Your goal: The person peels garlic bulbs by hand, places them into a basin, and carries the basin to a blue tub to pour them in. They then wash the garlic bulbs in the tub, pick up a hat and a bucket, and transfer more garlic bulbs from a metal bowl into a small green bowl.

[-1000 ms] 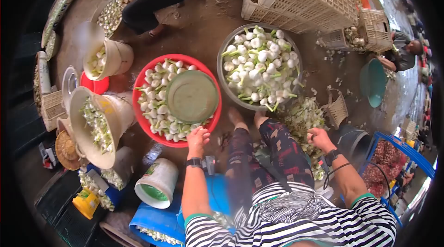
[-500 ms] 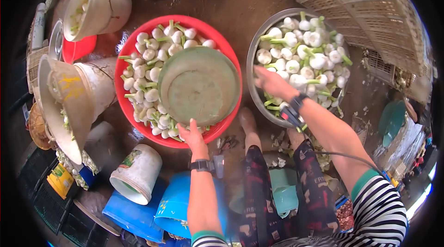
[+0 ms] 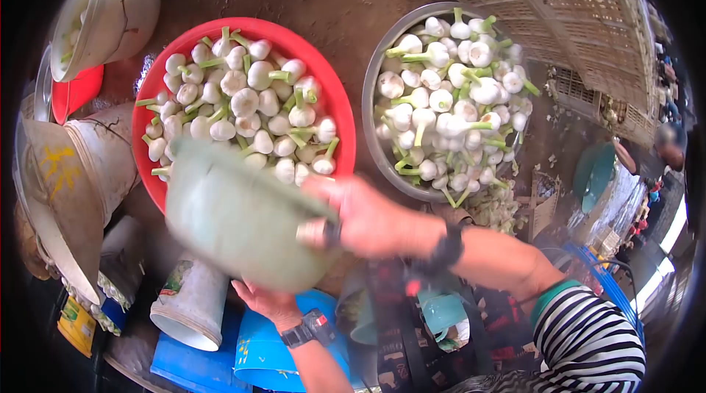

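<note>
My right hand (image 3: 371, 218) grips the rim of a green plastic basin (image 3: 239, 213), blurred by motion. The basin is tilted with its outer wall toward me, over the near edge of a red tub (image 3: 340, 99). Garlic bulbs (image 3: 246, 102) with short green stems fill the tub. My left hand (image 3: 271, 305) is just below the basin, its visible fingers apart; whether it touches the basin, I cannot tell. To the right, more garlic bulbs (image 3: 441, 99) are heaped in a metal bowl (image 3: 370, 102).
White buckets (image 3: 187, 305) and blue tubs (image 3: 195, 352) stand near my left side. Stacked plastic crates (image 3: 566, 18) rise at the upper right. A teal basin (image 3: 593, 176) is farther right, near another person's arm (image 3: 625, 155). Garlic scraps (image 3: 496, 209) lie beside the metal bowl.
My right hand has left the metal bowl and now holds the green basin's rim. The basin has come off the garlic toward me and tilted. My left hand has let go of the rim and dropped lower.
</note>
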A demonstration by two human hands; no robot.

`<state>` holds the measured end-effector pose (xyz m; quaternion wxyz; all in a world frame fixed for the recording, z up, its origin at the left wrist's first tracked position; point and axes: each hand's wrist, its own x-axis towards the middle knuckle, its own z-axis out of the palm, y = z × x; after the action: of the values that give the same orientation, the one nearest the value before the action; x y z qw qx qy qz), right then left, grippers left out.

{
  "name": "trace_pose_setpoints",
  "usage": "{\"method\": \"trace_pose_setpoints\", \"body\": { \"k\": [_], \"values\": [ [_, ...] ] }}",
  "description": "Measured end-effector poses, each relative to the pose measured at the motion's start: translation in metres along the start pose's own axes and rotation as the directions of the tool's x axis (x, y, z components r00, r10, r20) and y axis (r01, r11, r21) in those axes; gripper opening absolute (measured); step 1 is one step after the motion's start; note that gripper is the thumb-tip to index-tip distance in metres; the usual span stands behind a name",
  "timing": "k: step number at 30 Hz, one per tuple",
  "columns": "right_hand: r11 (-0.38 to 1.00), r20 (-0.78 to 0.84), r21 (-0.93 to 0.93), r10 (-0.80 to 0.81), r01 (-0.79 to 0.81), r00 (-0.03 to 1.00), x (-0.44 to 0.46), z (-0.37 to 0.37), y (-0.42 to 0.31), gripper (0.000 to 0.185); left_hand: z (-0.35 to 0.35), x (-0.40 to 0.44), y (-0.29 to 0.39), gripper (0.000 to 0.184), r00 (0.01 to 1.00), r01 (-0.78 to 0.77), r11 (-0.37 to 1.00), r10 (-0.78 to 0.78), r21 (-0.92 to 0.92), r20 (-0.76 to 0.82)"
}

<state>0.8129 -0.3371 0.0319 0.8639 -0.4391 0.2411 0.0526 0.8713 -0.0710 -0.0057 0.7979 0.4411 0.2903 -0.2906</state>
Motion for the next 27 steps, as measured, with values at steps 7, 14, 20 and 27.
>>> {"method": "trace_pose_setpoints", "body": {
  "k": [7,14,20,27],
  "values": [
    [0.339,0.346,-0.699,-0.61,0.63,0.713,-0.02,0.028,0.0,0.018,0.014,-0.036,-0.001,0.063,0.986,-0.041,0.998,0.033,-0.045,-0.162],
    [-0.176,0.495,-0.865,-0.452,0.47,0.742,0.018,-0.038,0.124,0.017,0.021,-0.029,-0.096,0.075,0.98,0.193,0.97,-0.182,-0.147,0.082],
    [0.134,0.288,-0.929,-0.324,0.345,0.901,-0.067,-0.092,0.095,0.034,0.026,0.011,-0.165,0.072,0.973,0.208,0.967,-0.188,0.15,-0.133],
    [0.092,-0.24,-0.97,-0.469,-0.223,0.85,-0.072,-0.257,0.101,0.042,0.031,0.035,-0.187,0.05,0.972,-0.018,1.0,0.021,0.015,-0.234]
  ]
}}
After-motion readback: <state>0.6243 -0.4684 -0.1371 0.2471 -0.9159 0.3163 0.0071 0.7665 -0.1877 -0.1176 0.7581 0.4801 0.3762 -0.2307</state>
